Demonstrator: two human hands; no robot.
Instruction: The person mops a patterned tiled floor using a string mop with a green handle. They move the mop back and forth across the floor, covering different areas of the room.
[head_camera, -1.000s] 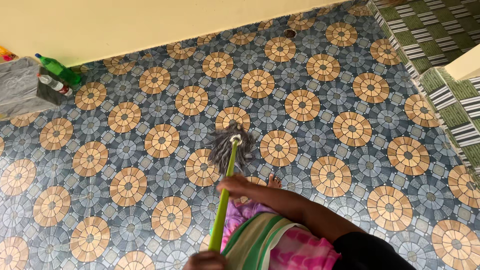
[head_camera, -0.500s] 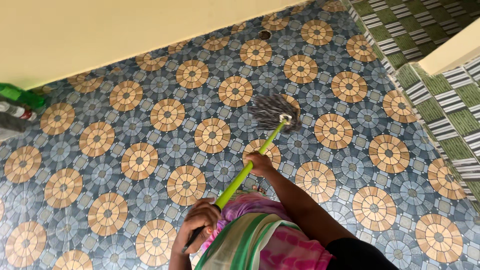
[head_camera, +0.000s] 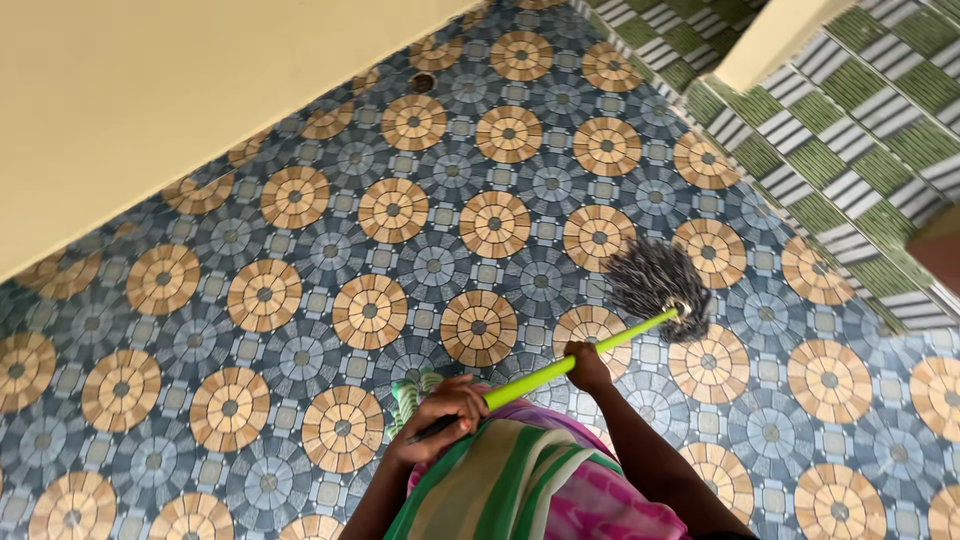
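Note:
Both my hands hold a mop with a bright green handle (head_camera: 610, 343). My left hand (head_camera: 446, 410) is closed around the handle's near end, close to my body. My right hand (head_camera: 586, 366) grips the handle farther down. The grey stringy mop head (head_camera: 655, 283) lies spread on the patterned floor tiles (head_camera: 260, 300), to the right of my hands. My green, white and pink draped clothing (head_camera: 530, 490) fills the bottom of the view.
A plain yellow wall (head_camera: 150, 110) runs along the left. A green and white striped tiled wall (head_camera: 850, 150) borders the floor on the right. A small round floor drain (head_camera: 421, 83) sits near the far wall. A green sandal (head_camera: 405, 392) shows by my left hand.
The mop head has swept to the right across the floor. The view has turned right too, and the green bottles at the left have gone out of view.

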